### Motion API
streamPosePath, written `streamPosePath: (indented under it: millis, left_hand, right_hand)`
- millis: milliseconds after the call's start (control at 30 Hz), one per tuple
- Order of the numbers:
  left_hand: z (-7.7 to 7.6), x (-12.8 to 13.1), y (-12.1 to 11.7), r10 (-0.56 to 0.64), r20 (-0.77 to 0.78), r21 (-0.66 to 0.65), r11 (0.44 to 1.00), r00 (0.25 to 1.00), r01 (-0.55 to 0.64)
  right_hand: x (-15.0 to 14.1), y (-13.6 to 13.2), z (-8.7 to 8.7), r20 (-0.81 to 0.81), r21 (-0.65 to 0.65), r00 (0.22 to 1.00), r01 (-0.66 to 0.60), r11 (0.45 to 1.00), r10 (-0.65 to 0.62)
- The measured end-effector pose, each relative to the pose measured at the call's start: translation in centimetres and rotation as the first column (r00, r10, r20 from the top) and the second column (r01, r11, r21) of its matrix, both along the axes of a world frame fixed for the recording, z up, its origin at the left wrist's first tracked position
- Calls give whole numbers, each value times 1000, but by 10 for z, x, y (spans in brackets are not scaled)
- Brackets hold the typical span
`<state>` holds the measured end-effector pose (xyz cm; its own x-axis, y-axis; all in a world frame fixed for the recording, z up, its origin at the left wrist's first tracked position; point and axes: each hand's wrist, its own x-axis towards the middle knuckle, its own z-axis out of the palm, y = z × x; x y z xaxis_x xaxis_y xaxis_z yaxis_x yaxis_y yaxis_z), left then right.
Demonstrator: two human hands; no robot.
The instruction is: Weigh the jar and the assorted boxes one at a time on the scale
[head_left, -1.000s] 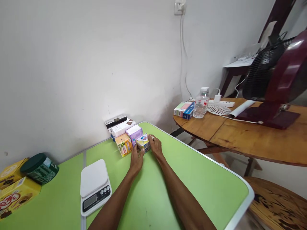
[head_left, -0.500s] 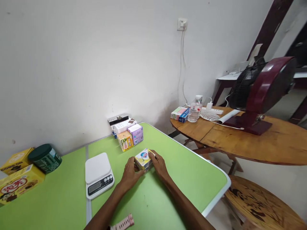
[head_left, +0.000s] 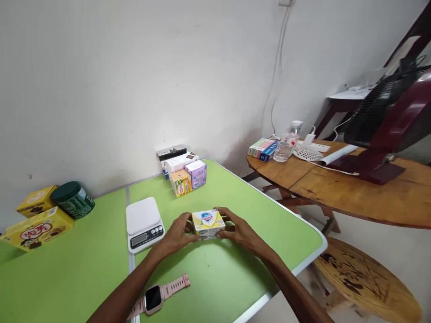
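Observation:
A yellow and white soap box (head_left: 207, 218) with a blue shield logo rests on the green table (head_left: 202, 287), its long side toward me. Beneath its yellow front edge a greyish band with a small logo shows; I cannot tell whether that is a second box. My left hand (head_left: 182, 233) grips the left end, thumb at the front. At the right end my right hand (head_left: 237, 228) closes on it, thumb low in front and fingers behind. A white kitchen scale (head_left: 144, 217) lies left of the hands. Nearer me, a pink smartwatch (head_left: 154, 298) lies partly behind my left forearm.
Orange (head_left: 182, 183) and purple boxes (head_left: 196, 175) stand by the wall with white and black cartons (head_left: 171, 153) behind. Yellow snack boxes (head_left: 40, 229) and a green canister (head_left: 73, 199) sit at left. A wooden table (head_left: 336, 193) holds a bottle (head_left: 286, 146) and fan (head_left: 397, 130).
The soap box has turned so its long side faces me, and both hands now hold its ends. The view has shifted, showing more of the smartwatch.

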<state>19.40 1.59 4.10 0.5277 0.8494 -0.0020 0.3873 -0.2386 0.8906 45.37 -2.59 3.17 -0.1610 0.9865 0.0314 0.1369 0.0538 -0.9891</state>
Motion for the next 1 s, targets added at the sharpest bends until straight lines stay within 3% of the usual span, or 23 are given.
streamPosePath:
  millis: [233, 367, 500, 667, 833, 1000]
  left_hand:
    - [-1, -2, -3, -26, 40, -29, 999, 999, 27]
    - [13, -17, -11, -41, 50, 18, 999, 998, 40]
    - [45, -60, -13, 11, 42, 152, 988, 999, -17]
    - [73, -139, -7, 183, -22, 211, 962, 983, -175]
    - [66, -194, 8, 283, -40, 144, 951, 958, -274]
    - [47, -209, 19, 298, -15, 96, 951, 954, -295]
  right_hand:
    - [-1, -7, 13, 59, -55, 995, -79, 995, 83]
    - [-9, -10, 28, 83, -66, 991, -98, 993, 103]
    - [-44, 13, 52, 130, 32, 981, -151, 988, 146]
    - [-125, 65, 62, 153, 151, 956, -273, 950, 251]
    - [-187, 109, 55, 240, 220, 903, -408, 886, 356]
    - [-205, 126, 43, 289, 182, 870, -460, 869, 400]
